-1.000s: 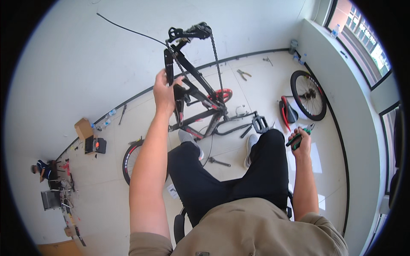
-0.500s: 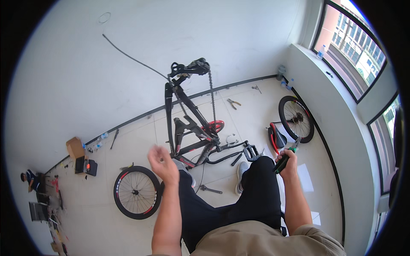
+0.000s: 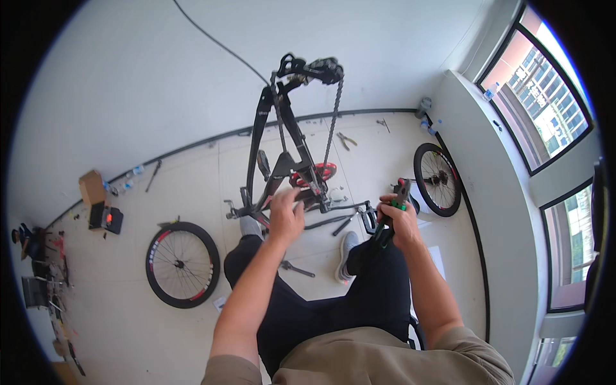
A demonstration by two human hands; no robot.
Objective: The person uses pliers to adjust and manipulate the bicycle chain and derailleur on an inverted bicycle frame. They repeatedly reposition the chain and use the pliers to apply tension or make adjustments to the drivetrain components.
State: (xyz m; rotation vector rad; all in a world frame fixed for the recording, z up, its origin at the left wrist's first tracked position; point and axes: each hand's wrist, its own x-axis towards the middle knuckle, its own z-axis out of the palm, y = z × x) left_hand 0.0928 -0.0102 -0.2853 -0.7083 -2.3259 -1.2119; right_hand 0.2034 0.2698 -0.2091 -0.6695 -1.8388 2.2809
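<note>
In front of me stands a black bicycle frame point(image 3: 258, 122), its rear derailleur point(image 3: 325, 69) at the top and a chain point(image 3: 334, 119) hanging down to a red chainring point(image 3: 326, 172). From near the derailleur a black cable housing point(image 3: 221, 43) sweeps up and left. My left hand point(image 3: 287, 219) is raised before the lower frame tubes, fingers apart and seemingly holding nothing; whether it touches the frame is unclear. Gripped in my right hand point(image 3: 399, 223) are pliers with green and black handles point(image 3: 387, 232), jaws pointing up and away from me.
One wheel point(image 3: 182, 264) lies on the floor at left; another wheel point(image 3: 437, 179) leans by the right wall. An adjustable wrench point(image 3: 298, 269) rests between my feet. Farther off are yellow-handled pliers point(image 3: 346, 141), a cardboard box point(image 3: 92, 187) and a person point(image 3: 29, 237) at far left.
My left hand has moved right and up toward the frame. My right hand has brought the pliers left and up, their jaws now pointing away from me. The whole view has shifted.
</note>
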